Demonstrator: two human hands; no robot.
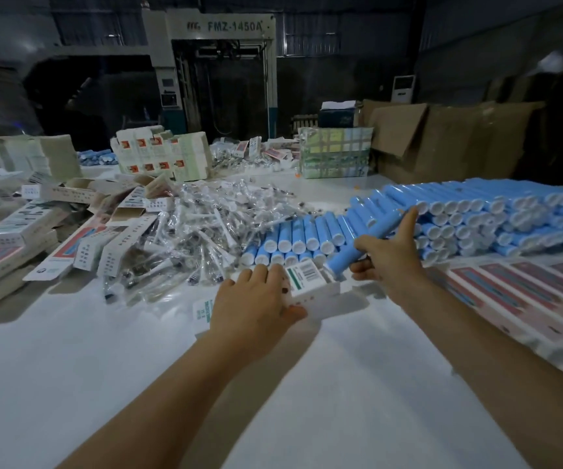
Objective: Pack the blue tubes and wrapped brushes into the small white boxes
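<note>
Pinching a blue tube (pixel 368 236) along its length, the right hand (pixel 388 252) is curling thumb and fingers around the smooth barrel, with the tube slanting from its capped end at 2 o'clock down to its lower end at 8 o'clock, where it is meeting the open mouth of a small white box (pixel 307 279). Gripping that box from above, the left hand (pixel 256 306) is wrapping its fingers over the top and steadying it against the white table (pixel 104 367). Judging by looks, the tube is light, rigid and somewhat slick, so holding mid-barrel is giving the best aim; the thin card box is likely crushing easily, so a gentle hold is suiting it. Spare tubes (pixel 476 218) are lying stacked at 2 o'clock, and wrapped brushes (pixel 198 231) are heaping at 10 o'clock.
</note>
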